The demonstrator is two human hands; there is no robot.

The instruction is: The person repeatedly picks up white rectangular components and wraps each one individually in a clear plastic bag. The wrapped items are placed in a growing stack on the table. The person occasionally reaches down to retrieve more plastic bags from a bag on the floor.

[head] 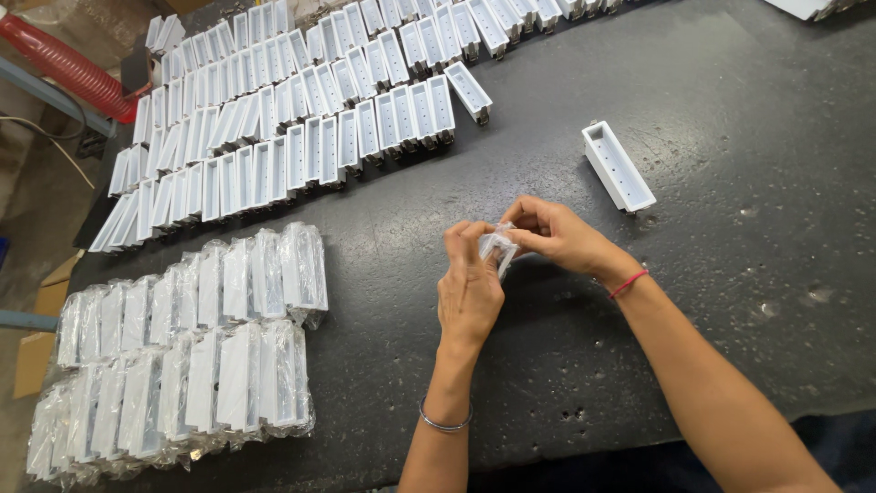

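Both of my hands meet above the middle of the dark worktable [712, 137]. My left hand [469, 290] and my right hand [558, 237] pinch a small clear plastic bag [498, 247] between their fingertips. The bag is crumpled and looks empty. A single white open-topped plastic housing [618, 166] lies on the table just beyond my right hand, apart from it. My left wrist wears a metal bangle and my right wrist a red thread.
Rows of several bare white housings [301, 119] fill the far left of the table. Two rows of bagged housings [192, 347] lie at the near left. A red hose [64, 62] and cardboard sit beyond the table's left edge.
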